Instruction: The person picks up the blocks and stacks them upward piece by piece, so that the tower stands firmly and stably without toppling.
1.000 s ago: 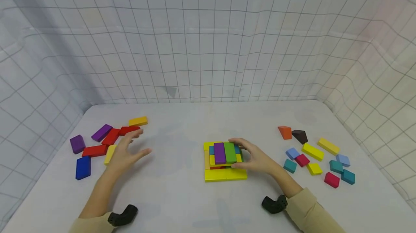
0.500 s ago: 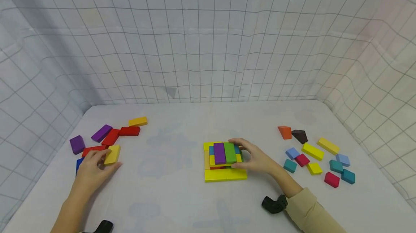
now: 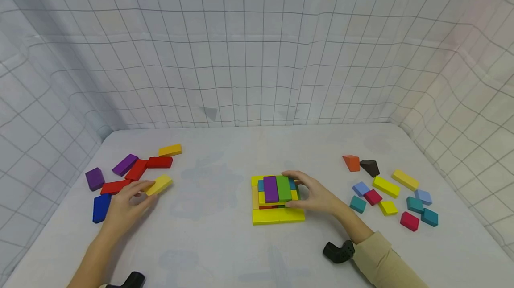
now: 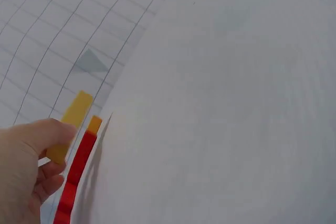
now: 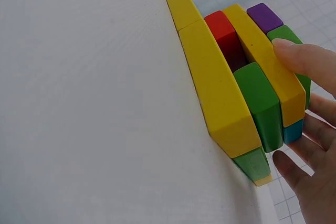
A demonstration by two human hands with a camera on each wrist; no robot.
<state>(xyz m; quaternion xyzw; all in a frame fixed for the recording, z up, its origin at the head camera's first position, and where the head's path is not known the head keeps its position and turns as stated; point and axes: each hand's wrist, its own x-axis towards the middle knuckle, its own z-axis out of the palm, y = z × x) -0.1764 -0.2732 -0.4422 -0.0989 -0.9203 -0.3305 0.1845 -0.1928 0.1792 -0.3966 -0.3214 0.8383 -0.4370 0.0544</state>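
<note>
Presently, from my distant seat, I see a pale counter [image 3: 221, 252] with a white, grid-lined sheet [image 3: 257, 56] standing behind it. On the left side, the left grip [image 3: 124, 210], a bare hand, pinches a small yellow block [image 3: 159, 184] between thumb and fingers. The left wrist view suggests the block is raised off the surface; it sits near 3 red blocks [image 3: 115, 187], its far end sticking out past the fingertips. Right of the middle stands a low stack of blocks [image 3: 277, 196], tiered over a wider yellow base, with a purple block [image 3: 271, 190] and a green block [image 3: 284, 189] side by side on top. The right grip [image 3: 319, 198] holds that stack's upper tiers from the right, thumb in front and fingers curled behind. Further right lie 12 loose pieces, among them a dark wedge [image 3: 369, 167]. I judge the yellow block to be painted wood: light, stiff, hard to break, perhaps a touch slick on its smooth faces. I would take it across its narrow sides near the middle, since a hold close to the end may let it tip. The stack, I think, is only resting together, so I would steady it with gentle, even pressure from front and back.
</note>
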